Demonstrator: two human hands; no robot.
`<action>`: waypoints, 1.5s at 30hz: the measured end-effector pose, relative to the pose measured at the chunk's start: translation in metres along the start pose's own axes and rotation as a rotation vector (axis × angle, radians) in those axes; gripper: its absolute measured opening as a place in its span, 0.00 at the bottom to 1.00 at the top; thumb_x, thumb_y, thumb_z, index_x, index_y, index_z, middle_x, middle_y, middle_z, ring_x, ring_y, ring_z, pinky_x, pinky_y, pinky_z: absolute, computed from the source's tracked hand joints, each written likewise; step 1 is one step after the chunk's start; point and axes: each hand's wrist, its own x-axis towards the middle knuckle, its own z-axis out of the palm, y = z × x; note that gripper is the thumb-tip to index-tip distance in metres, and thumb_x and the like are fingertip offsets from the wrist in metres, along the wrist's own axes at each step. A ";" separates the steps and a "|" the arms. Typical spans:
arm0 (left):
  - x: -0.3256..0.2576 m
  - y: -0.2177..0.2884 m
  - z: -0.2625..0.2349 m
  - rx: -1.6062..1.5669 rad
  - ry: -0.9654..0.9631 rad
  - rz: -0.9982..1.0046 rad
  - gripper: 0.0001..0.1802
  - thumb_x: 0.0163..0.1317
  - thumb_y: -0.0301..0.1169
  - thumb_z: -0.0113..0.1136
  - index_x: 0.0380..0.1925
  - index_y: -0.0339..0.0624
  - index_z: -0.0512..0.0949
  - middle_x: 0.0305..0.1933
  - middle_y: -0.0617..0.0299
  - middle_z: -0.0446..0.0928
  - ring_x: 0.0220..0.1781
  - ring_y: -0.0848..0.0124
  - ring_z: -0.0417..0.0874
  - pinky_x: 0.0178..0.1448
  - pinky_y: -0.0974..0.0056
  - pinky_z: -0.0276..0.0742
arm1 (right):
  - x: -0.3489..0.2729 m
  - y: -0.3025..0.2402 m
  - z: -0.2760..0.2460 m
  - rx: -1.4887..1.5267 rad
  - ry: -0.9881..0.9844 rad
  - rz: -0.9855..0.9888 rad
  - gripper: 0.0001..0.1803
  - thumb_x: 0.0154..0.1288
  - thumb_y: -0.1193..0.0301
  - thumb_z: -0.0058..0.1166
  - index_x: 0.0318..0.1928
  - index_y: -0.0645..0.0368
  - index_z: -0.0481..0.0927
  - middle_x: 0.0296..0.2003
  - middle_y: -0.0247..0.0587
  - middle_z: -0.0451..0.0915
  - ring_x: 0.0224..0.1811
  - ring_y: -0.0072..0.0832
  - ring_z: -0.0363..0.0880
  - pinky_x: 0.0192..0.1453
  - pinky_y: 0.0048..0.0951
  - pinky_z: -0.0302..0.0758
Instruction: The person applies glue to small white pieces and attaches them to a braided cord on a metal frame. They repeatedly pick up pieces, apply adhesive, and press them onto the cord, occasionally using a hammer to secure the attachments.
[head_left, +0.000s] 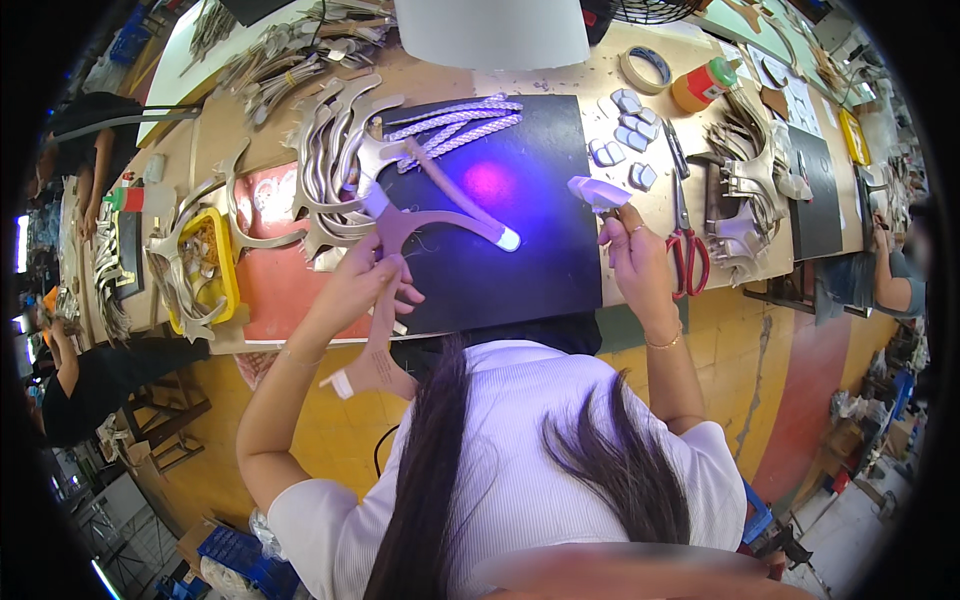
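Note:
My left hand [372, 285] is closed around the middle of a beige, branching strap piece [440, 216], which looks like a sandal upper. One of its arms reaches over the black mat [520, 290] and ends in a pale tip lit bluish white. Its lower end hangs past the table's front edge. To the right, my right hand [640, 258] is raised and pinches a small pale folded piece [598, 192] between its fingers. Beyond that hand lie several small grey-white pieces [632, 130]. Braided white cords [470, 125] rest on the mat's far part.
Red-handled scissors [686, 255] lie right of my right hand. Strap pieces pile up at left [330, 170] and right [745, 180]. A yellow tray [228, 262], a tape roll [645, 70] and a green-capped bottle [703, 84] stand around. A white lamp shade [495, 35] hangs ahead. Other people sit at both sides.

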 end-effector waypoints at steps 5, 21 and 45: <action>0.012 0.007 0.013 0.059 0.023 -0.047 0.31 0.73 0.26 0.41 0.75 0.47 0.51 0.35 0.54 0.74 0.27 0.56 0.88 0.28 0.61 0.87 | -0.005 -0.011 0.015 -0.204 -0.042 -0.206 0.21 0.74 0.71 0.52 0.66 0.55 0.73 0.34 0.45 0.84 0.27 0.44 0.83 0.30 0.40 0.78; 0.021 0.024 0.014 0.045 0.051 -0.075 0.34 0.70 0.24 0.41 0.76 0.48 0.51 0.31 0.56 0.73 0.23 0.58 0.87 0.23 0.62 0.86 | 0.002 -0.051 0.021 -0.255 -0.092 -0.328 0.27 0.71 0.66 0.55 0.70 0.46 0.70 0.28 0.41 0.77 0.22 0.40 0.79 0.26 0.40 0.76; 0.022 0.028 0.009 0.055 -0.018 -0.050 0.33 0.71 0.25 0.40 0.76 0.45 0.51 0.29 0.56 0.72 0.23 0.56 0.87 0.23 0.63 0.86 | 0.012 -0.058 0.025 -0.588 -0.441 -0.285 0.32 0.69 0.68 0.58 0.73 0.43 0.68 0.26 0.40 0.74 0.22 0.38 0.78 0.25 0.39 0.75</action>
